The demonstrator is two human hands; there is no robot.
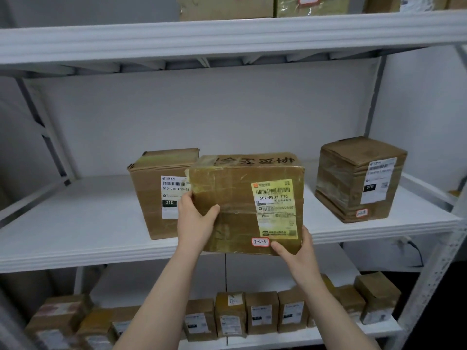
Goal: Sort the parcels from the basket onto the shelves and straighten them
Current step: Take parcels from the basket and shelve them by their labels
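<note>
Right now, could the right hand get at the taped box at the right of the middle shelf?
Probably not yet: the right hand is holding the labelled parcel. Nothing stands between it and the taped box, so once freed, likely yes.

Glossy taped cardboard parcel [246, 203], matt white metal shelf [75, 223]

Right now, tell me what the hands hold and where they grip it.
The taped cardboard parcel: left hand grips its left edge, right hand its lower right corner.
</note>
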